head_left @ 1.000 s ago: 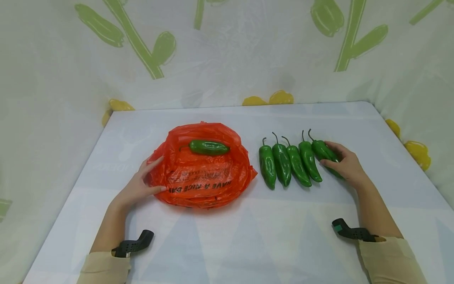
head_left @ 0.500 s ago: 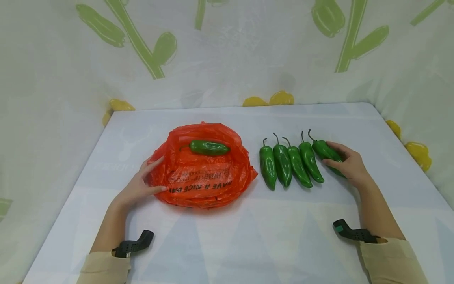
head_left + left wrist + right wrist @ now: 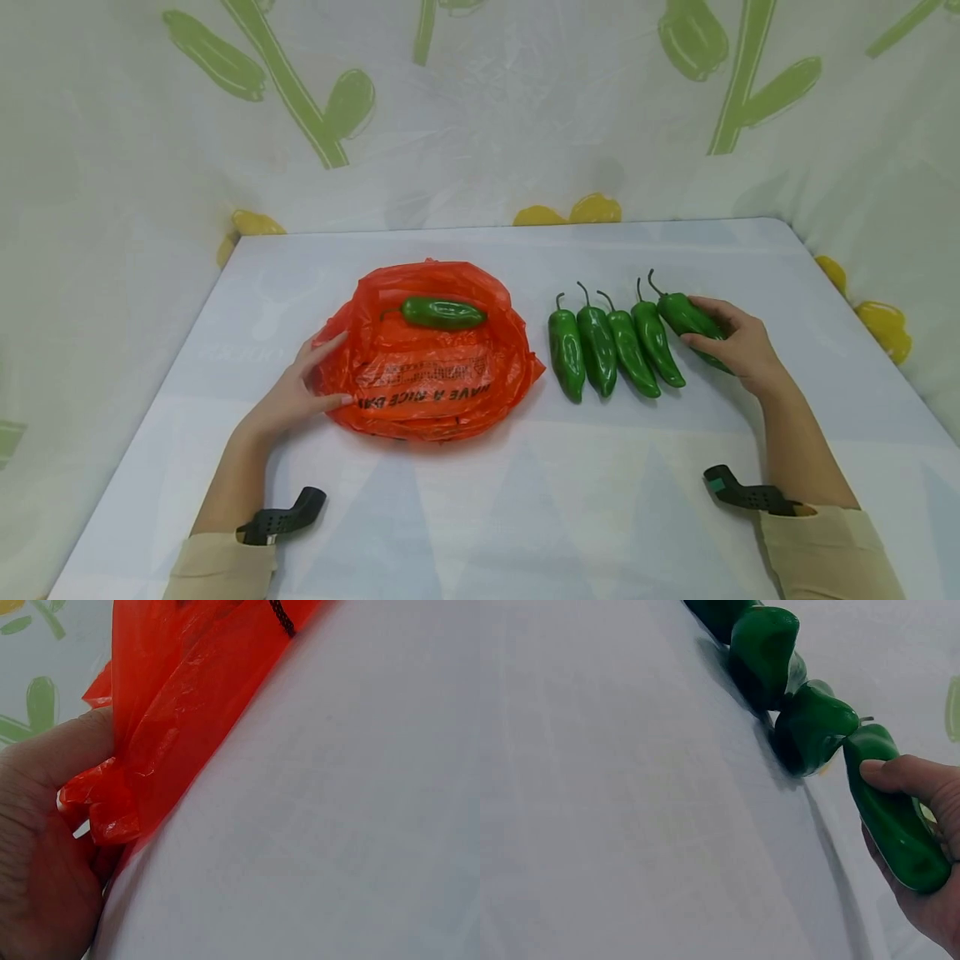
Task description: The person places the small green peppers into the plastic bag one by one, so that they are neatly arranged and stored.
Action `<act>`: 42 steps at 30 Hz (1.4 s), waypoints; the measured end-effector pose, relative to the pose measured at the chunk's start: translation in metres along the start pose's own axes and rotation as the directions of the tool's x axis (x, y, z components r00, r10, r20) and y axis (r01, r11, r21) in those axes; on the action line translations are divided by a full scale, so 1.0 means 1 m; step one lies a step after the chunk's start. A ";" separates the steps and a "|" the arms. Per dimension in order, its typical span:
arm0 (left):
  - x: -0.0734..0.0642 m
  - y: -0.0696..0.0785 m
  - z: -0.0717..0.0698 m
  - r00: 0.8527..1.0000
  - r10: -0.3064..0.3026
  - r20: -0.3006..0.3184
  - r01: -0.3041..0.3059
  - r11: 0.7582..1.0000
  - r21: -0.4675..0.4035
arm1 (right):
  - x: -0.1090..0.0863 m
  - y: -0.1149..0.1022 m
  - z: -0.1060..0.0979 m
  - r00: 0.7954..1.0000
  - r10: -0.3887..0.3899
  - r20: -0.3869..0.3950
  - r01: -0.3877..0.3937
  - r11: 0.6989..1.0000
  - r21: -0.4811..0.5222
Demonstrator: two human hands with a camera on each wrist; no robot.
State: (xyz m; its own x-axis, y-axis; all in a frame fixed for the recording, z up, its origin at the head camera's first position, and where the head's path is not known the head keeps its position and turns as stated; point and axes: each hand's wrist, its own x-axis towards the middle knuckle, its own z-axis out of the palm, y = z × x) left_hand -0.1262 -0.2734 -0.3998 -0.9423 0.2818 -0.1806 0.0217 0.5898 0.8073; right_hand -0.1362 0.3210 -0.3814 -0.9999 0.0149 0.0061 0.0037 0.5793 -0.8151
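A crumpled red plastic bag [image 3: 420, 367] lies spread with its mouth up, one green chili pepper [image 3: 444, 313] on it. At its left side, my left hand [image 3: 288, 396] holds the rim, the bunched plastic [image 3: 112, 806] between thumb and fingers in the left wrist view. To the right, several green chili peppers [image 3: 597, 350] lie in a row, stems away from me. My right hand [image 3: 738, 346] grips the rightmost chili pepper [image 3: 892, 814], thumb on top and fingers underneath. That pepper is tilted, and its stem end is close to the neighbouring chili pepper [image 3: 815, 727].
Everything lies on a white table [image 3: 495, 517] with pale blue triangles. Behind it hangs a white curtain [image 3: 517, 108] with green plant prints and yellow flowers. A black wrist mount sits on each forearm, the left mount [image 3: 285, 517] and the right mount [image 3: 750, 492].
My right hand and the chili pepper in it have shifted very slightly away from me. The left hand, bag and other peppers stay put.
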 end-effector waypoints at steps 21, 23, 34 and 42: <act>0.000 -0.001 0.000 1.000 -0.005 -0.003 0.005 1.000 -0.002 | -0.001 -0.036 0.004 0.997 -0.067 0.048 0.071 0.992 -0.101; 0.000 0.000 0.000 1.000 0.000 -0.003 0.000 1.000 -0.003 | -0.001 -0.038 0.005 0.996 -0.073 0.054 0.078 0.992 -0.099; -0.003 0.002 0.000 1.000 -0.003 -0.003 0.003 1.000 -0.002 | 0.003 -0.061 0.011 0.982 -0.148 0.115 0.157 0.985 -0.072; -0.004 0.003 0.000 1.000 0.012 -0.004 -0.012 1.000 -0.002 | 0.008 -0.073 0.019 0.966 -0.215 0.146 0.221 0.975 -0.021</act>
State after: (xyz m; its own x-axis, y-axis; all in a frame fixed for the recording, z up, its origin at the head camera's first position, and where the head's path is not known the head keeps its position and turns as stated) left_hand -0.1228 -0.2729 -0.3967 -0.9433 0.2862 -0.1684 0.0327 0.5846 0.8106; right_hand -0.1448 0.2631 -0.3326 -0.9685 -0.2295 0.0966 -0.2166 0.5855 -0.7812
